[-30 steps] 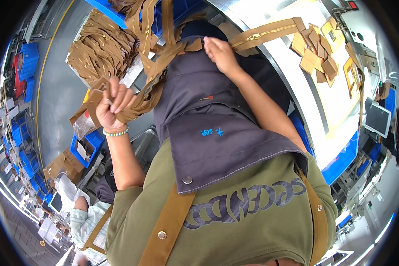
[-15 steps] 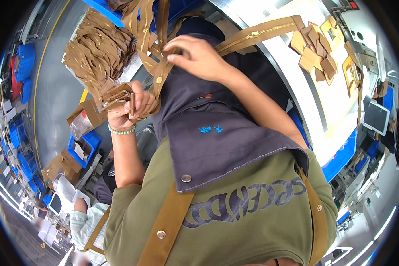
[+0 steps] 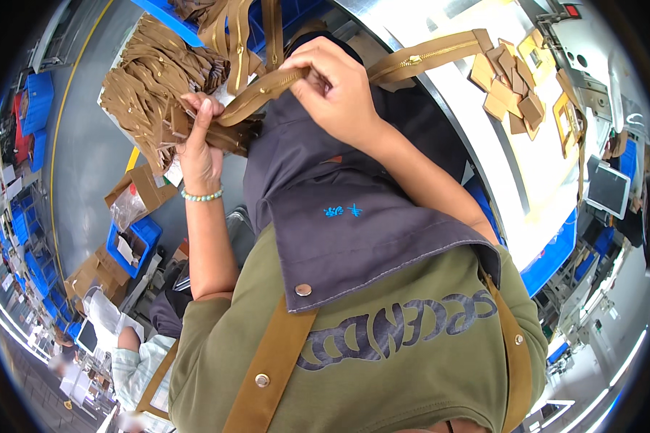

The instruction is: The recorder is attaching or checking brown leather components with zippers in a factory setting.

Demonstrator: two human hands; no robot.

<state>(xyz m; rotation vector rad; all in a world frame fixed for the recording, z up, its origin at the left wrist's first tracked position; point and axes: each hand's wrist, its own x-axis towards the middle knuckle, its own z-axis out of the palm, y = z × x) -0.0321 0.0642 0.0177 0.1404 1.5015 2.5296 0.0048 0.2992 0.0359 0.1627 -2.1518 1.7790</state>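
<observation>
My right hand [image 3: 339,94] is closed, pinching a brown zipper strip [image 3: 256,95] with gold teeth and a gold slider. The strip runs taut from its fingers to my left hand [image 3: 201,155], above my lap. My left hand is closed on a bundle of brown zipper strips [image 3: 235,137], thumb up; its far fingers are partly hidden. Right beyond it lies a big heap of brown zipper strips [image 3: 152,72]. More zippers [image 3: 240,43] hang from a blue bin [image 3: 172,18] at the top.
On the white table [image 3: 477,137] at the right, another zipper [image 3: 430,55] leads to a pile of small brown and tan pieces [image 3: 513,83], beside a machine [image 3: 592,54]. At the left are a cardboard box [image 3: 141,189] and a blue crate [image 3: 133,245]. Another person's sleeve [image 3: 141,372] shows lower left.
My left hand has moved up and turned, thumb now raised, the bundle nearer the heap. My right hand has shifted right and slightly up, and a zipper strip now stretches between both hands.
</observation>
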